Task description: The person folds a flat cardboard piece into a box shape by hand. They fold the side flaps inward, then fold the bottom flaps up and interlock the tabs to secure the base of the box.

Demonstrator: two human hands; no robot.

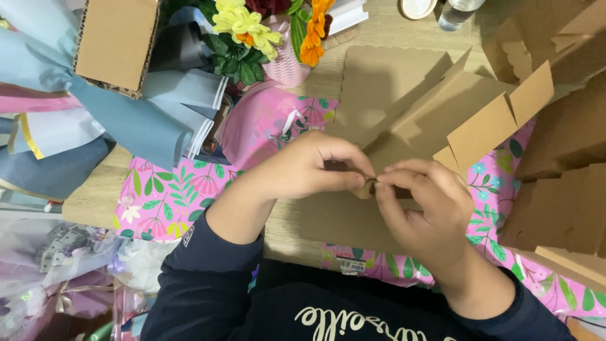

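Observation:
A flat brown cardboard box blank (pixel 404 107) with scalloped edges and raised flaps lies on the table in front of me. My left hand (pixel 309 167) and my right hand (pixel 420 202) meet at its middle, fingertips pinched together on a small cardboard tab (pixel 371 184) of the blank. Both thumbs and forefingers press on that tab. Part of the blank is hidden under my hands.
Pink floral wrapping paper (pixel 164 196) covers the wooden table. Blue and grey paper sheets (pixel 126 113) and a corrugated box (pixel 117 41) lie at the left, a pink pot of artificial flowers (pixel 278 38) at the back. More brown cardboard pieces (pixel 562 158) stack at the right.

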